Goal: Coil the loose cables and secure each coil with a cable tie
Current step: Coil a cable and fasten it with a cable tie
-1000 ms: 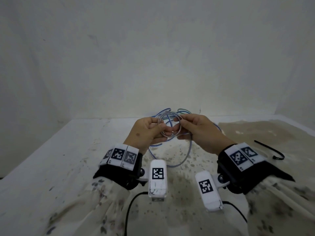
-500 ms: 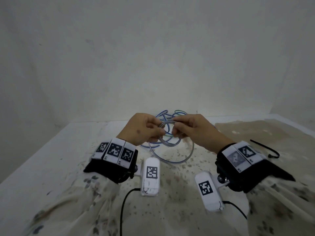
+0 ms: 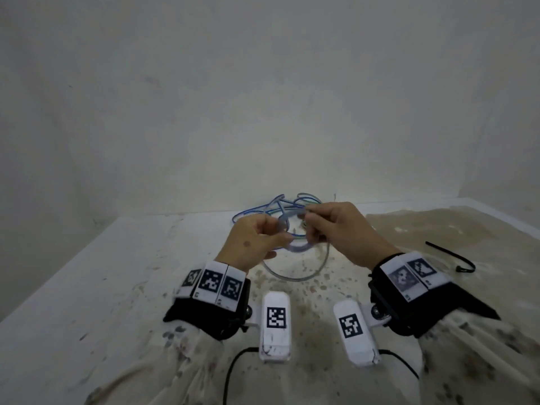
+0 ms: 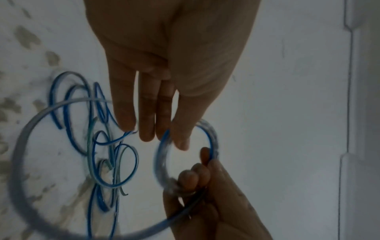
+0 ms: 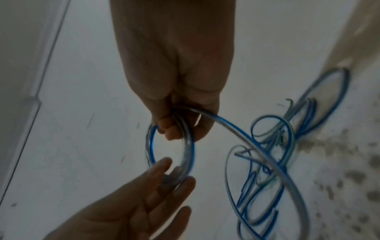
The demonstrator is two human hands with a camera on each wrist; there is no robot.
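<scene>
A small coil (image 3: 295, 249) of clear cable with a blue stripe hangs in the air between my hands. My left hand (image 3: 282, 244) pinches its near side between the thumb and nearly straight fingers (image 4: 146, 129). My right hand (image 3: 306, 226) grips the far side with curled fingers (image 5: 172, 129). In the wrist views the coil (image 4: 158, 160) (image 5: 190, 154) is blurred. A wide loose loop (image 3: 295, 277) of the same cable sags from the coil to the table. A black cable tie (image 3: 451, 257) lies to the right on the table.
A tangle of loose blue and clear cables (image 3: 277, 206) lies behind my hands near the wall. The white table (image 3: 117, 287) is speckled with stains, with a brown patch (image 3: 438, 223) at the right. Walls close off the back and right sides.
Both hands have shifted slightly left. My right hand has moved up to the coil's top with the cable. The sagging loop has grown smaller.
</scene>
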